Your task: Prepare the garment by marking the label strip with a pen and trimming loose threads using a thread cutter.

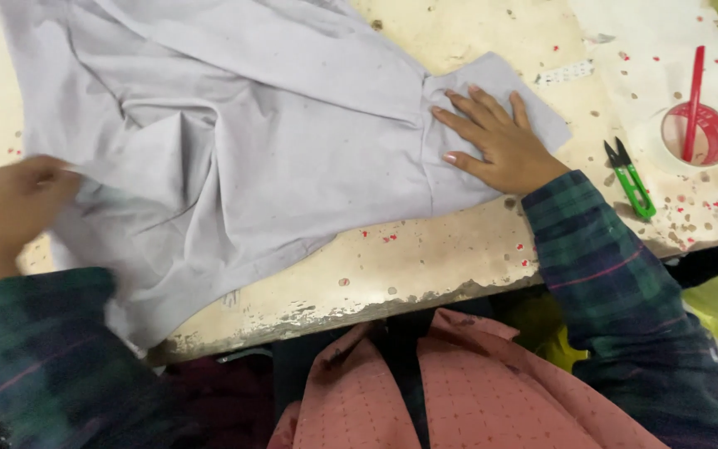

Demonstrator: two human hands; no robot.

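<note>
A small white printed label (564, 73) lies on the worn table (425, 258), upper right.

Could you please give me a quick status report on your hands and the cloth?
Right hand flat on grey cloth. Left hand gripping cloth edge, blurred. Green snips lie beside, clear of cloth.

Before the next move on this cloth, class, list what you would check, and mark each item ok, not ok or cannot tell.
1. Right hand flat on the cloth, fingers spread: ok.
2. Left hand gripping the cloth edge: cannot tell, it is blurred.
3. Cloth lying smooth: not ok, folds and creases run through the middle.
4. Cloth fully on the table: not ok, one corner hangs over the near edge.
5. Snips clear of the cloth: ok, they lie apart on the right.
6. Red cup clear of the cloth: ok.
</note>
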